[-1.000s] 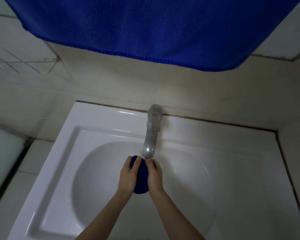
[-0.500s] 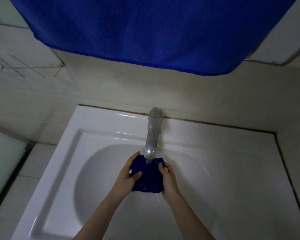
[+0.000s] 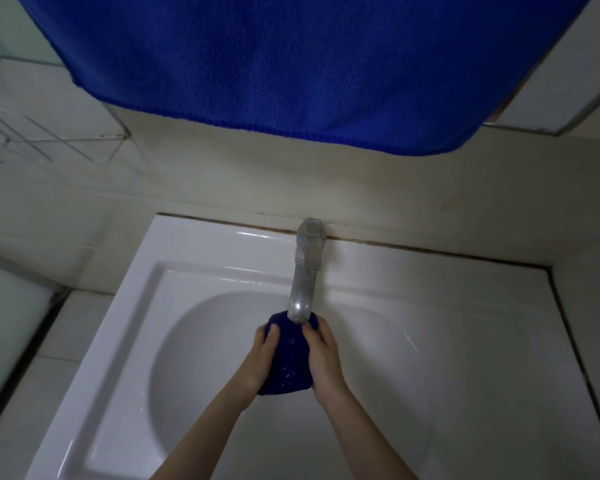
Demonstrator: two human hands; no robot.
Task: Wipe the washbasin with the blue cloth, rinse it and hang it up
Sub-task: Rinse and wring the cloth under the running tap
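Both hands over the white washbasin (image 3: 194, 258) bowl: left hand (image 3: 262, 358) and right hand (image 3: 324, 358) squeeze the bunched blue cloth (image 3: 290, 362) btwn them, fingers curled round it, right under the tap (image 3: 305, 271) spout. Behind, tiled wall (image 3: 222, 181); a big blue towel (image 3: 274, 64) hangs above.
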